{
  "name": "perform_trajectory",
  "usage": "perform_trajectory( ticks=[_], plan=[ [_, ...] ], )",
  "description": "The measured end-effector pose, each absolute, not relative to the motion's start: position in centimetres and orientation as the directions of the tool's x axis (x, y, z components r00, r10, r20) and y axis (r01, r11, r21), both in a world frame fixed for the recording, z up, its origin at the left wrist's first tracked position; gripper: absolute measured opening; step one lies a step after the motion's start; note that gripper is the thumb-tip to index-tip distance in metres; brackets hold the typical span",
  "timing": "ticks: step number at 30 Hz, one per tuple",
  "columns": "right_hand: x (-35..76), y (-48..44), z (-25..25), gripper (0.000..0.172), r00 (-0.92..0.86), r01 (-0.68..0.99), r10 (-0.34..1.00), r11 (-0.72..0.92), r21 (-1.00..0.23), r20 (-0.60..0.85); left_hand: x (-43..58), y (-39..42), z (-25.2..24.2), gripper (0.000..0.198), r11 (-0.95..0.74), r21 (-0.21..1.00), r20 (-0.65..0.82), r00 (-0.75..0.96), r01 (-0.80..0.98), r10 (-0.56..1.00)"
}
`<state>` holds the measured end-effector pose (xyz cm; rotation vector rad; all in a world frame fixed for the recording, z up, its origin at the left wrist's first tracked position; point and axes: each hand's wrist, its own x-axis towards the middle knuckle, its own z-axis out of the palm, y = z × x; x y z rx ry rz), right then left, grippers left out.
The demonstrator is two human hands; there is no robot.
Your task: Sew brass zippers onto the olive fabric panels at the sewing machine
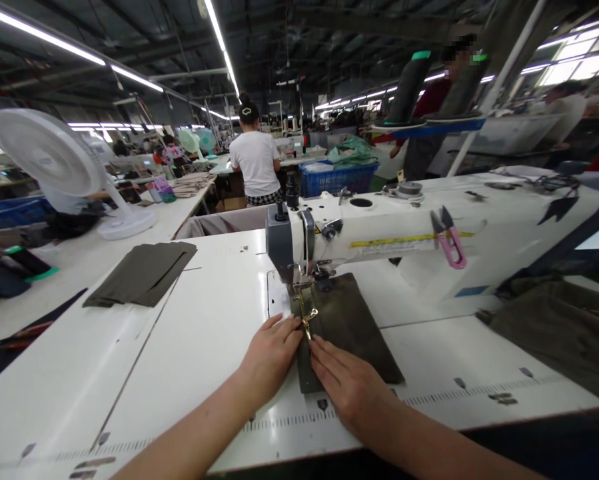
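Observation:
A dark olive fabric piece lies flat under the presser foot of a white sewing machine. Along its left part runs a gold zipper, its pull tab lying just in front of the needle area. My left hand rests on the fabric's left edge, fingers stretched toward the zipper. From the other side my right hand lies flat on the fabric, fingertips beside the zipper's near end. The fingers of both hands are extended and press down; neither is wrapped around anything.
Olive fabric pieces are stacked at left, near a white fan. Pink thread snips cling to the machine body. More olive cloth lies at right. Thread cones stand above; a person in white works ahead.

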<state>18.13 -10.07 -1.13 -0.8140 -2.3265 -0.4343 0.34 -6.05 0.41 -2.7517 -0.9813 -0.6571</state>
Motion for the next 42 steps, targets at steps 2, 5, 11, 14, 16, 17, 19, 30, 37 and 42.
perform_trajectory(
  ticks=[2,5,11,14,16,17,19,30,37,42],
  plan=[
    [18.2,-10.0,-1.2,0.038,-0.606,0.652,0.446,0.752,0.091,0.659,0.3,-5.9,0.5,0.017,-0.778,0.013,0.443,0.694,0.629,0.568],
    [18.1,-9.5,-1.2,0.037,-0.586,0.653,0.443,0.754,0.071,0.679,0.4,-5.3,0.6,0.016,-0.787,0.018,0.459,0.694,0.616,0.554],
    [18.0,-8.3,-0.8,0.042,-0.581,0.657,0.451,0.751,0.064,0.677,0.6,-3.9,0.6,0.015,-0.805,0.033,0.494,0.691,0.592,0.528],
    [18.0,-7.8,-0.7,0.043,-0.581,0.65,0.447,0.758,0.057,0.68,0.6,-3.3,0.4,0.016,-0.813,0.043,0.515,0.684,0.581,0.517],
    [18.0,-7.4,-0.6,0.042,-0.589,0.643,0.448,0.764,0.054,0.673,0.5,-3.0,0.3,0.016,-0.812,0.052,0.523,0.677,0.581,0.517],
    [18.0,-7.2,-0.7,0.042,-0.592,0.641,0.45,0.766,0.052,0.668,0.5,-2.8,0.3,0.016,-0.81,0.055,0.525,0.673,0.584,0.521],
    [17.9,-6.8,-0.9,0.041,-0.596,0.64,0.457,0.767,0.047,0.66,0.5,-2.6,0.3,0.017,-0.8,0.061,0.518,0.666,0.597,0.536],
    [18.7,-6.2,0.7,0.038,-0.556,0.608,0.672,0.73,-0.311,0.49,0.6,-2.7,0.8,0.033,-0.732,0.118,0.392,0.646,0.671,0.655],
    [17.2,-0.9,0.7,0.02,-0.179,0.911,0.931,0.28,-0.304,0.319,0.6,-2.8,0.9,0.027,-0.713,0.109,0.351,0.644,0.692,0.679],
    [16.2,0.5,0.1,0.02,-0.068,0.927,0.959,0.163,-0.337,0.276,0.5,-2.6,0.9,0.028,-0.735,0.085,0.373,0.662,0.673,0.65]
  ],
)
